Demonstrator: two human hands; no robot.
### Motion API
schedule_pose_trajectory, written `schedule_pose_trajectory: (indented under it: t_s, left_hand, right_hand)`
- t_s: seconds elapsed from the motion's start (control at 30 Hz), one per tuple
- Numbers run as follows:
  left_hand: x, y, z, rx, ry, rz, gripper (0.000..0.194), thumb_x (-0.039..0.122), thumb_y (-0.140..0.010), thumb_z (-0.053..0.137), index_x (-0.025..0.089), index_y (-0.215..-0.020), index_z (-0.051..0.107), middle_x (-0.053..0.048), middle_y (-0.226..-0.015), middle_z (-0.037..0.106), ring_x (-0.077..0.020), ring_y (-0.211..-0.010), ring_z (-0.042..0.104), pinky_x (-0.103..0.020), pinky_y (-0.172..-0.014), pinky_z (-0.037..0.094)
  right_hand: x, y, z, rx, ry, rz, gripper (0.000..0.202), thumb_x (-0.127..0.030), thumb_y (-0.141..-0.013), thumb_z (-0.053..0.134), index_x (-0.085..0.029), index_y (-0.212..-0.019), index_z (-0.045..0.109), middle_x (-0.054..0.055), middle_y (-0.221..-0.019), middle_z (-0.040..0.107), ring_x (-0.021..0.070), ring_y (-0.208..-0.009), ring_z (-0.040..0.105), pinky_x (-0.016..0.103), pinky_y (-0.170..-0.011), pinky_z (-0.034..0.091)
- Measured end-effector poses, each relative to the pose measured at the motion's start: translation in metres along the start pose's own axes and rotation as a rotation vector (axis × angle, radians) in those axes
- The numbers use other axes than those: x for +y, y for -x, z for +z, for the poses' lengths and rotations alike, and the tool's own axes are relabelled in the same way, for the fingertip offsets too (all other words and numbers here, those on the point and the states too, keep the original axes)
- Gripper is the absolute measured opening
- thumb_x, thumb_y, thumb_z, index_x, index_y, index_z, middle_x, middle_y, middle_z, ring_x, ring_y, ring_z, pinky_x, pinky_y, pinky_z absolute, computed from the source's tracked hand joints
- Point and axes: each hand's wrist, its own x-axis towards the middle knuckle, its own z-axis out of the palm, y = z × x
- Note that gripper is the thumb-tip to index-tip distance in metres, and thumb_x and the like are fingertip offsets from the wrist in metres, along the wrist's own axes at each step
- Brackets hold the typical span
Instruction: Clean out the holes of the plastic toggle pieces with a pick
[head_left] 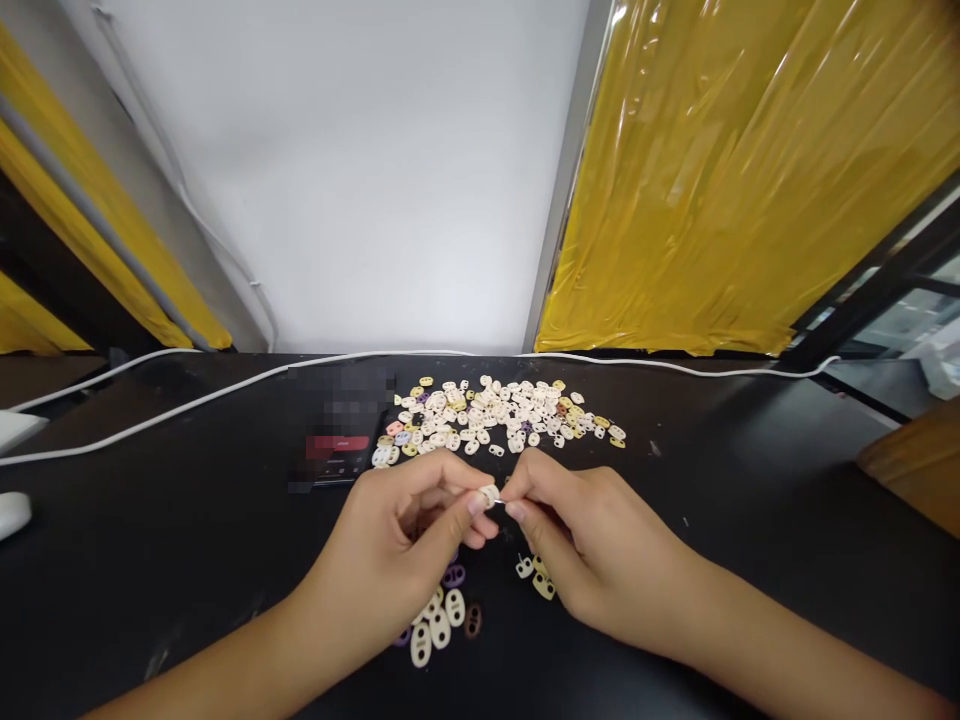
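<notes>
Between thumb and forefinger, my left hand pinches a small cream two-holed piece. My right hand closes its thumb and forefinger on a thin metal pin whose tip meets the piece; how far it goes in is hidden. Beneath my left hand lies a group of larger oval two-holed pieces, cream, purple and brown. By my right hand are a few white and yellow pieces, partly covered by the hand. Beyond both hands spreads a heap of similar pieces, mostly cream.
A dark phone with a blurred screen lies left of the heap. A white cable runs along the back of the black table. At the left edge sits a white rounded object; a brown box stands at the right.
</notes>
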Motion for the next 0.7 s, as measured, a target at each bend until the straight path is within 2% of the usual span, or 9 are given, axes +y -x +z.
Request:
schedule_pose_trajectory:
  t_s: [0.13,0.23,0.43,0.57,0.7]
  left_hand:
    - [0.000,-0.004,0.001,0.051,0.150,-0.042,0.003,0.022,-0.085,0.073,0.019,-0.083,0.073,0.001,-0.071,0.076,-0.0120,-0.068,0.075,-0.016,-0.064,0.061]
    - [-0.004,-0.007,0.002,0.069,0.198,-0.081,0.004,0.022,-0.085,0.073,0.018,-0.083,0.072,0.001,-0.072,0.077,-0.0125,-0.071,0.076,-0.017,-0.066,0.062]
    - [-0.007,-0.010,-0.001,0.075,0.142,-0.100,0.007,0.023,-0.087,0.069,0.018,-0.083,0.070,0.001,-0.069,0.075,-0.0103,-0.067,0.072,-0.015,-0.064,0.059]
    - [-0.004,-0.009,-0.002,0.053,0.096,-0.085,0.007,0.023,-0.088,0.068,0.018,-0.084,0.070,0.002,-0.064,0.071,-0.0098,-0.060,0.068,-0.017,-0.059,0.057]
    - [-0.004,-0.006,0.001,-0.019,-0.006,-0.068,0.007,0.025,-0.087,0.068,0.020,-0.086,0.073,0.002,-0.066,0.070,-0.0106,-0.061,0.066,-0.018,-0.057,0.054]
  right_hand:
    - [0.002,-0.001,0.008,0.067,-0.127,0.064,0.008,-0.021,-0.099,0.042,-0.023,-0.094,0.049,-0.005,-0.066,0.053,0.0116,-0.053,0.048,0.025,-0.054,0.033]
    - [0.003,-0.003,0.009,0.079,-0.122,0.082,0.007,-0.022,-0.098,0.043,-0.023,-0.094,0.048,-0.006,-0.064,0.053,0.0116,-0.054,0.048,0.025,-0.055,0.034]
    - [0.002,-0.004,0.000,0.035,-0.006,0.105,0.006,-0.023,-0.096,0.046,-0.023,-0.100,0.051,-0.008,-0.060,0.052,0.0108,-0.050,0.045,0.025,-0.054,0.031]
    - [0.003,-0.005,0.000,0.072,-0.149,0.134,0.012,-0.029,-0.095,0.053,-0.024,-0.106,0.055,-0.009,-0.059,0.051,0.0109,-0.053,0.048,0.025,-0.056,0.035]
    - [0.004,-0.006,0.006,0.140,-0.336,0.162,0.014,-0.033,-0.092,0.059,-0.021,-0.085,0.060,-0.006,-0.060,0.051,0.0111,-0.057,0.048,0.025,-0.057,0.037]
